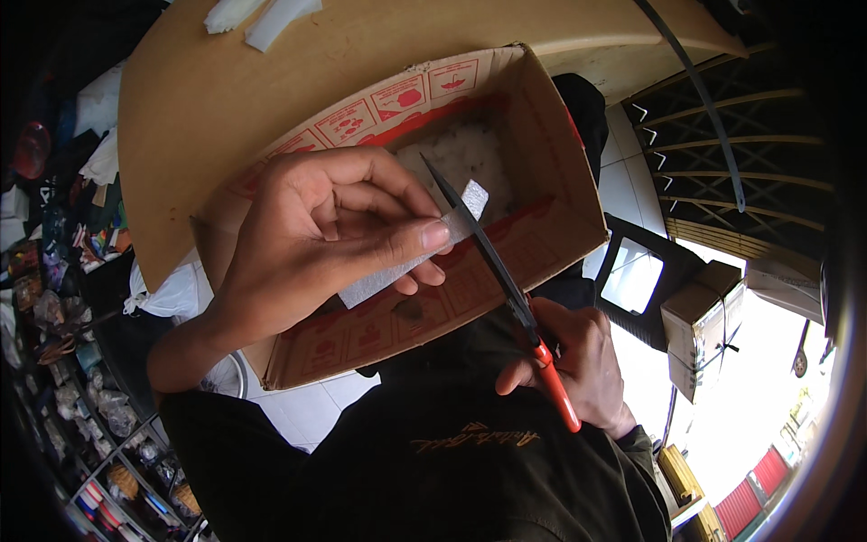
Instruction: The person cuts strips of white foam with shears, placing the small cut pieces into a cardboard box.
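Observation:
My left hand (316, 221) pinches a thin whitish strip (375, 285), foam or cloth-like, between thumb and fingers. One end of the strip pokes out past the fingertips; the wider end hangs below the palm. In my right hand (582, 357) is a pair of scissors (497, 262) with dark blades and red handles. The blades point up and to the left and cross the strip just beyond my left thumb. Whether they have cut into it cannot be made out. Both hands are above an open cardboard box (564, 172) with red print, which has white fluffy-looking pieces (465, 149) inside.
A tan table (194, 108) curves behind the box, with white scraps (280, 20) at its far edge. Crowded shelves (99, 406) stand on the left, beside a white plastic bag (172, 294). To the right are a tied carton (700, 316) and a metal lattice gate (741, 154).

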`<state>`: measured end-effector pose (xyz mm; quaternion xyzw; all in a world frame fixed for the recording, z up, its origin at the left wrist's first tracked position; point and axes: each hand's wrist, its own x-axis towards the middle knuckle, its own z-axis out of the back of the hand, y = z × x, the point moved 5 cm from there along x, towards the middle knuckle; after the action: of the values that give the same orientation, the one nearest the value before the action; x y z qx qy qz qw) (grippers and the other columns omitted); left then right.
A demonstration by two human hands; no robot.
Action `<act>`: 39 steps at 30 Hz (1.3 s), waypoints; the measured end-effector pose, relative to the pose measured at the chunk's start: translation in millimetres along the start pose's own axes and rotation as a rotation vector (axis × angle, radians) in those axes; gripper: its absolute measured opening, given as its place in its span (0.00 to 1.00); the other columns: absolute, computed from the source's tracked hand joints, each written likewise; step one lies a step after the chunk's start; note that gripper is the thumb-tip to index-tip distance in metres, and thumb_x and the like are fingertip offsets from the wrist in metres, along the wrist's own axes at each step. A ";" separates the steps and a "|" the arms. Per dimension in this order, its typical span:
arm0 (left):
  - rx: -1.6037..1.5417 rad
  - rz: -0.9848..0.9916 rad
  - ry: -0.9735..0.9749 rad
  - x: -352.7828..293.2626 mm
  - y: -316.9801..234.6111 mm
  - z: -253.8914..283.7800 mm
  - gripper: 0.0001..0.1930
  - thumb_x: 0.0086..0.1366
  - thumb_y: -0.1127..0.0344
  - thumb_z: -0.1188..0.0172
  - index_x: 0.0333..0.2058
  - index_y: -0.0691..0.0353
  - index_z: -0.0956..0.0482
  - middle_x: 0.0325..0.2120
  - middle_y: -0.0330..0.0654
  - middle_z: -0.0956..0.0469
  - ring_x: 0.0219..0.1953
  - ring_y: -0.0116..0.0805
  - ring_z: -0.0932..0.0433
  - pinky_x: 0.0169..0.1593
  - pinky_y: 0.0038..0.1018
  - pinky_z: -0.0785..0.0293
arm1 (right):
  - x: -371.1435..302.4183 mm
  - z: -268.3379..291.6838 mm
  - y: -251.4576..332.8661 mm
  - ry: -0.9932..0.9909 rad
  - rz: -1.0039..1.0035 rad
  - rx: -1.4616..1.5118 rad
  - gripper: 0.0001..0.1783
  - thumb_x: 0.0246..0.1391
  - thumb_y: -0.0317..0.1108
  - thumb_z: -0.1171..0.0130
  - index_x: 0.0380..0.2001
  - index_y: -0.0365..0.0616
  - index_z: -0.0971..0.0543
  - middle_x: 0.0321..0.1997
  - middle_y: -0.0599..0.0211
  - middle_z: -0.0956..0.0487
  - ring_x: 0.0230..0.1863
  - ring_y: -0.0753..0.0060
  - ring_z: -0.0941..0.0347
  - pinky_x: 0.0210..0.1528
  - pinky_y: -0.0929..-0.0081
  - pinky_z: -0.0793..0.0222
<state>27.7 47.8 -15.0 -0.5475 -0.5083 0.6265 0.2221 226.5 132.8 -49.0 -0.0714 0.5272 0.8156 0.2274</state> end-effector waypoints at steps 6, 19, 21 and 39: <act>0.059 -0.014 0.016 1.6 2.7 3.9 0.10 0.61 0.69 0.38 0.35 0.70 0.27 0.28 0.50 0.21 0.25 0.33 0.19 0.26 0.21 0.24 | -3.7 1.5 -10.5 -0.007 0.027 0.019 0.39 0.26 0.66 0.28 0.22 0.37 0.27 0.09 0.66 0.36 0.11 0.63 0.34 0.19 0.70 0.41; 0.013 -0.115 0.001 -0.1 2.9 2.4 0.08 0.65 0.71 0.44 0.39 0.68 0.30 0.31 0.41 0.25 0.22 0.26 0.25 0.26 0.18 0.29 | -0.4 -0.4 -4.0 0.116 0.098 -0.040 0.55 0.12 0.76 0.29 0.31 0.34 0.30 0.11 0.63 0.35 0.14 0.55 0.31 0.21 0.67 0.38; -0.037 -0.146 -0.003 2.1 6.2 -0.8 0.08 0.65 0.72 0.44 0.40 0.68 0.30 0.32 0.42 0.24 0.25 0.26 0.24 0.29 0.18 0.27 | 1.4 0.2 -1.2 0.094 0.114 -0.040 0.53 0.15 0.75 0.29 0.32 0.35 0.30 0.12 0.63 0.34 0.15 0.54 0.30 0.21 0.67 0.37; -0.147 -0.042 0.063 -3.1 16.5 -1.8 0.14 0.63 0.77 0.44 0.44 0.69 0.37 0.38 0.51 0.24 0.35 0.39 0.17 0.34 0.24 0.20 | 4.5 4.9 9.4 0.006 0.065 -0.121 0.39 0.30 0.66 0.28 0.28 0.38 0.25 0.12 0.66 0.29 0.15 0.57 0.27 0.20 0.68 0.36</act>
<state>35.0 39.6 -27.9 -0.5708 -0.5572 0.5652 0.2103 218.9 135.3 -40.7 -0.0705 0.4796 0.8528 0.1945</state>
